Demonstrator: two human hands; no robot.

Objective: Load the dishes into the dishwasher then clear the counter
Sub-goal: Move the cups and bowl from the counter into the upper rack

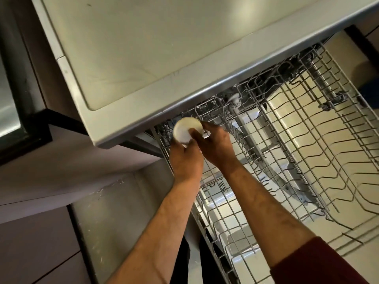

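Note:
A small white cup or bowl (184, 130) is held bottom-up over the far left corner of the pulled-out upper dishwasher rack (307, 160). My left hand (185, 160) grips it from below, thumb and fingers on its underside. My right hand (215, 146) holds its right side, fingers wrapped over the rim. The grey wire rack holds nothing else that I can see. Below it, the lower rack (235, 253) shows through the wires.
The pale counter (153, 48) with its metal edge overhangs the rack's far end. A dark oven front (12, 99) stands at the far left. Cabinet fronts (41, 242) run along the left. The dishwasher spray arm (266, 160) lies under the upper rack.

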